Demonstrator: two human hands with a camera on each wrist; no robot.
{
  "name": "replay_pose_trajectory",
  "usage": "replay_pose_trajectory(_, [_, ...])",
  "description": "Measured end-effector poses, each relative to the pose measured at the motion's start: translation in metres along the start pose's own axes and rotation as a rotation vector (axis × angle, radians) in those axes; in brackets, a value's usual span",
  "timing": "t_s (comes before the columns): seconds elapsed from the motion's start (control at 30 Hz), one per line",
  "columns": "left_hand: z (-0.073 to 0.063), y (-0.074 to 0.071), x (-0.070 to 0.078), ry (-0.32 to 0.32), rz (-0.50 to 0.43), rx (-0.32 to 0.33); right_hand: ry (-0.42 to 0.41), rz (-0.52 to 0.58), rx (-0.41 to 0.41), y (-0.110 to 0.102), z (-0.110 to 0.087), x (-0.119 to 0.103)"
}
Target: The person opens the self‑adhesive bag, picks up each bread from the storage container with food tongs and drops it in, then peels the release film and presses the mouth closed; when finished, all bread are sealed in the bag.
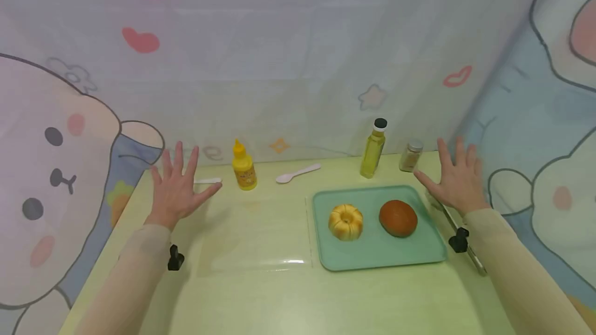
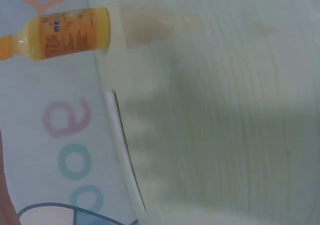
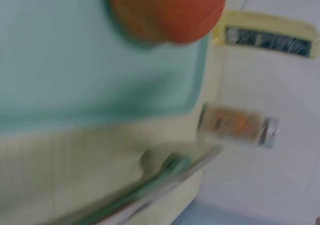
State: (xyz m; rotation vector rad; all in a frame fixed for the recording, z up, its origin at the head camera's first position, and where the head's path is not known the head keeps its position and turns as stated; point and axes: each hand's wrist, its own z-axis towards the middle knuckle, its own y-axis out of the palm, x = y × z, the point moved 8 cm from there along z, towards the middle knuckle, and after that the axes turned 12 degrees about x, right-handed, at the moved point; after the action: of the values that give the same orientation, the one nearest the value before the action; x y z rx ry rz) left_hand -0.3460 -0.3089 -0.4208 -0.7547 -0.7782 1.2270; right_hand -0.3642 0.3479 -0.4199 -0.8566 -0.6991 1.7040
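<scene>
My left hand (image 1: 174, 187) is held over the left side of the table, fingers straight and spread, holding nothing. Partly behind its thumb lies a thin white stick-like utensil (image 1: 207, 180), seen whole in the left wrist view. A yellow squeeze bottle (image 1: 244, 169) stands just right of that hand. Over the right side my right hand (image 1: 458, 182) also has spread fingers and holds nothing. Beneath it lies a long shiny metal utensil (image 1: 476, 260), partly hidden by hand and wrist. A small spice jar (image 1: 411, 156) with a silver lid stands by the right thumb.
A green tray (image 1: 372, 261) holds a ridged ring-shaped bread (image 1: 346, 224) and a round brown bun (image 1: 398, 218). Behind it stands an oil bottle (image 1: 372, 154) with a black cap. A pale pink spoon (image 1: 298, 173) lies near the back edge, before a patterned cloth (image 1: 298, 56).
</scene>
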Motion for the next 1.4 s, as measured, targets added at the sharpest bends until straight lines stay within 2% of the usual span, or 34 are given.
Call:
replay_pose_trajectory(0.1, [-0.001, -0.008, 0.010, 0.009, -0.069, 0.052, -0.034, 0.097, 0.036, -0.008, -0.001, -0.020])
replay_pose_trajectory(0.17, [-0.003, -0.016, 0.020, 0.031, -0.124, 0.111, -0.049, 0.187, 0.040, -0.011, -0.002, -0.036])
replay_pose_trajectory(0.27, [-0.008, -0.026, 0.038, 0.088, -0.184, 0.213, -0.084, 0.318, 0.030, -0.012, -0.006, -0.066])
replay_pose_trajectory(0.33, [-0.012, -0.029, 0.050, 0.127, -0.218, 0.262, -0.141, 0.376, 0.032, -0.011, -0.008, -0.090])
replay_pose_trajectory(0.43, [-0.017, -0.030, 0.069, 0.184, -0.277, 0.302, -0.242, 0.416, 0.017, -0.007, -0.014, -0.129])
replay_pose_trajectory(0.53, [-0.022, -0.028, 0.091, 0.245, -0.342, 0.305, -0.317, 0.431, -0.049, 0.001, -0.025, -0.165])
replay_pose_trajectory(0.63, [-0.028, -0.022, 0.110, 0.292, -0.393, 0.253, -0.383, 0.449, -0.132, 0.012, -0.037, -0.198])
replay_pose_trajectory(0.7, [-0.033, -0.015, 0.121, 0.307, -0.412, 0.188, -0.430, 0.452, -0.167, 0.020, -0.044, -0.216])
replay_pose_trajectory(0.87, [-0.048, 0.011, 0.144, 0.283, -0.427, -0.015, -0.520, 0.454, -0.227, 0.039, -0.058, -0.255])
replay_pose_trajectory(0.93, [-0.055, 0.020, 0.152, 0.276, -0.429, -0.069, -0.546, 0.449, -0.253, 0.047, -0.064, -0.268])
replay_pose_trajectory(1.1, [-0.068, 0.041, 0.170, 0.317, -0.433, -0.124, -0.591, 0.420, -0.311, 0.068, -0.078, -0.288])
replay_pose_trajectory(1.3, [-0.082, 0.063, 0.181, 0.334, -0.430, -0.227, -0.554, 0.433, -0.467, 0.089, -0.092, -0.299])
replay_pose_trajectory(1.4, [-0.083, 0.069, 0.186, 0.340, -0.421, -0.246, -0.544, 0.427, -0.496, 0.095, -0.095, -0.301])
